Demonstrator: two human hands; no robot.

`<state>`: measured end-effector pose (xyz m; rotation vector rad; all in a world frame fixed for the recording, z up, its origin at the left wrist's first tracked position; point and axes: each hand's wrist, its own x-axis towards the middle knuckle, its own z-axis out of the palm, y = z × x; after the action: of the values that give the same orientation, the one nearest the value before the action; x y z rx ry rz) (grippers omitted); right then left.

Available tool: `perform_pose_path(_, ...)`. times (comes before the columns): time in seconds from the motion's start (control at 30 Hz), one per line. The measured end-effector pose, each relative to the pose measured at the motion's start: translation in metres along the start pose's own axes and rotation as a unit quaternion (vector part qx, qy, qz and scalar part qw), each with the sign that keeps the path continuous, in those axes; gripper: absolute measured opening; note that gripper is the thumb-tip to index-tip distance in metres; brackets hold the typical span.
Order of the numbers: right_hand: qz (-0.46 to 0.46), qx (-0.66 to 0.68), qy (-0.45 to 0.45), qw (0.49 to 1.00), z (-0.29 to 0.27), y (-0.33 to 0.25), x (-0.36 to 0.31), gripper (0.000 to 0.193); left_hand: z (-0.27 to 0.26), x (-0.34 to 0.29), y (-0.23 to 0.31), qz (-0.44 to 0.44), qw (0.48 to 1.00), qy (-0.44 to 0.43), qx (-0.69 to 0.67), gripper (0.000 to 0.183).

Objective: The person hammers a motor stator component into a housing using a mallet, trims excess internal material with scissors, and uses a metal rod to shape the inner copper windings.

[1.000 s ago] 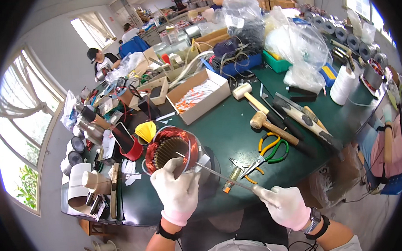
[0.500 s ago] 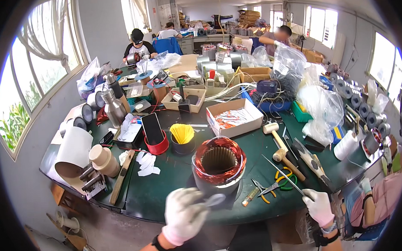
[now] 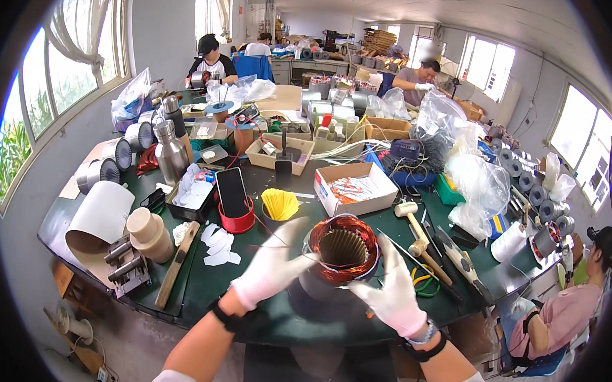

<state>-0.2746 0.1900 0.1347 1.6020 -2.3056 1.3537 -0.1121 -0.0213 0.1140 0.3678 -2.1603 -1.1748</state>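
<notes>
A motor stator [image 3: 345, 249] with red-brown copper windings and a slotted bore stands upright at the near edge of the green table. Both my hands wear white gloves and flank it. My left hand [image 3: 271, 263] is on its left, fingers stretched out and somewhat blurred, thumb toward the windings. On the other side, my right hand [image 3: 394, 296] has its thumb and fingers spread around the stator's near right. Whether either hand touches the windings I cannot tell. A thin metal rod [image 3: 406, 255] shows just right of my right fingers. Pliers with green and yellow handles [image 3: 427, 284] are partly hidden behind that hand.
Hammers [image 3: 409, 218] lie right of the stator. Beyond it stand a cup of yellow slips [image 3: 279, 204], a phone [image 3: 232, 193] in a red holder and a carton of paper strips [image 3: 356, 189]. A wooden bat [image 3: 177, 266] lies left. Co-workers [image 3: 559, 303] sit around.
My hands have moved in to either side of the stator. The right hand came leftward, and the rod is no longer plainly in its grip. The pale thing at my left hand no longer shows.
</notes>
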Motion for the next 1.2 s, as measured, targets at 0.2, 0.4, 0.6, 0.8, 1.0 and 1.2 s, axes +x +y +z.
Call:
perform_pose_path(0.2, -0.01, -0.045, 0.02, 0.999, 0.009, -0.003, 0.025, 0.084, 0.043, 0.018, 0.02, 0.043, 0.997, 0.038, 0.047, 0.072)
perform_pose_path(0.4, -0.021, -0.127, -0.051, 0.99, 0.011, 0.026, 0.072, 0.049, 0.035, 0.017, 0.038, -0.027, 0.976, 0.064, 0.208, 0.056)
perform_pose_path(0.6, -0.13, -0.314, -0.162, 0.926, 0.021, 0.023, 0.131, 0.028, -0.002, 0.062, 0.016, -0.105, 0.989, -0.031, 0.099, 0.057)
perform_pose_path(0.8, -0.214, -0.349, -0.179, 0.894, 0.028, 0.012, 0.141, 0.025, -0.068, 0.029, -0.017, -0.133, 0.963, -0.099, -0.212, 0.068)
perform_pose_path(1.0, -0.204, -0.284, -0.188, 0.918, 0.027, 0.033, 0.147, 0.028, -0.129, 0.027, -0.13, -0.168, 0.975, 0.098, 0.105, 0.039)
perform_pose_path(1.2, -0.108, 0.011, -0.071, 0.992, 0.026, 0.045, 0.13, 0.025, -0.118, 0.091, -0.178, -0.197, 0.873, 0.259, 0.362, 0.052)
